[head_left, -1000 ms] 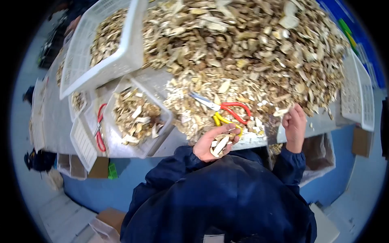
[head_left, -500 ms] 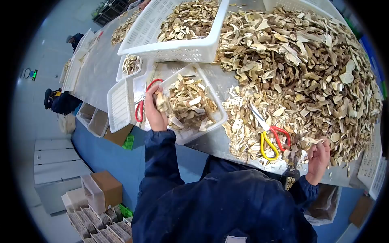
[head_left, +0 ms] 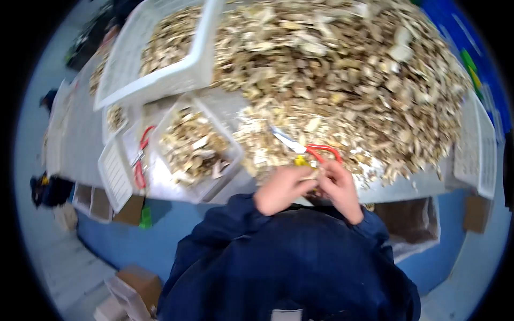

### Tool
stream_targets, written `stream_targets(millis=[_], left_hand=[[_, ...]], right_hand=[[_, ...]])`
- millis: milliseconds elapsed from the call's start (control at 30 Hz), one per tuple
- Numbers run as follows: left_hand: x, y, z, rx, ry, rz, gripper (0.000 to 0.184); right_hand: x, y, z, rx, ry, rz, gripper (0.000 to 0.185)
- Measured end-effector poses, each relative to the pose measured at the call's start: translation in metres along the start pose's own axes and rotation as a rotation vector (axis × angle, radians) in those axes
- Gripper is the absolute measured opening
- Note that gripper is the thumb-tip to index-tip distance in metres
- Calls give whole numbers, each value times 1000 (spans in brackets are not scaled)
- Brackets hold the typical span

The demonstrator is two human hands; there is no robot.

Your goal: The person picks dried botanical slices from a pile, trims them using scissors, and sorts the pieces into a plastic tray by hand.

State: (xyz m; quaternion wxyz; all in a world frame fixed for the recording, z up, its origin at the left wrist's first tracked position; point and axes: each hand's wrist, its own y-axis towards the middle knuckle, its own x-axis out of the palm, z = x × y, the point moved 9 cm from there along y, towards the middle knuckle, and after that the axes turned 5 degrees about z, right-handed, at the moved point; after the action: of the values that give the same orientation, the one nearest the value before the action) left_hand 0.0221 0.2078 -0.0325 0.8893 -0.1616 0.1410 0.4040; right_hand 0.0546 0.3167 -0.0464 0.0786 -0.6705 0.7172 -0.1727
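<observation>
My left hand (head_left: 285,188) and my right hand (head_left: 341,188) meet at the table's front edge, both with bent, closed fingers. A pale dried mushroom slice (head_left: 312,174) shows blurred between their fingertips. Just beyond them, scissors (head_left: 322,151) with one red and one yellow handle lie on small mushroom bits; my hands partly cover the yellow handle. To the left is a white tray (head_left: 231,148) holding mushroom slices. A large heap of dried mushroom slices (head_left: 342,85) spreads across the table behind the scissors.
A big white perforated basket (head_left: 206,59) with slices stands at the back left. Red-handled scissors (head_left: 140,160) lie beside a small white basket (head_left: 115,176). Another white basket (head_left: 478,147) is at the right end. Under the table edge sits a lined box (head_left: 409,227).
My left hand has moved right, away from the tray, and my right hand has come left, so they now meet. The view has shifted, and both pairs of scissors still lie on the table.
</observation>
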Motion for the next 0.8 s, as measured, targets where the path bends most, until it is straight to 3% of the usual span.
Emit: stream_targets(millis=[67, 167, 267, 500, 567, 633, 667, 700, 767, 800], left_hand=[[-2, 0, 5, 89, -15, 27, 15], [7, -7, 6, 130, 23, -177, 20], [22, -16, 5, 39, -198, -409, 23], [6, -27, -4, -21, -390, -322, 25], [-6, -32, -10, -49, -496, -227, 24], [-27, -41, -15, -113, -673, -115, 20], [-50, -47, -18, -65, -677, 25, 16], [-69, -57, -39, -136, -696, 195, 11], [-112, -92, -81, -171, -719, 581, 8], [-136, -110, -94, -187, -592, 749, 11]], right_hand=[[-5, -4, 5, 16, -132, -23, 6], [6, -13, 8, 121, -131, -227, 10], [15, -16, 14, 142, -132, -345, 13], [38, -5, 12, 294, 70, -455, 20], [44, -1, 12, 328, 165, -467, 19], [35, 17, 4, 206, 208, -371, 18], [28, 27, -2, 144, 230, -322, 17], [10, 38, -7, 79, 174, -186, 16], [-18, 53, -21, -11, 291, -121, 19], [-31, 57, -25, -36, 339, -91, 19]])
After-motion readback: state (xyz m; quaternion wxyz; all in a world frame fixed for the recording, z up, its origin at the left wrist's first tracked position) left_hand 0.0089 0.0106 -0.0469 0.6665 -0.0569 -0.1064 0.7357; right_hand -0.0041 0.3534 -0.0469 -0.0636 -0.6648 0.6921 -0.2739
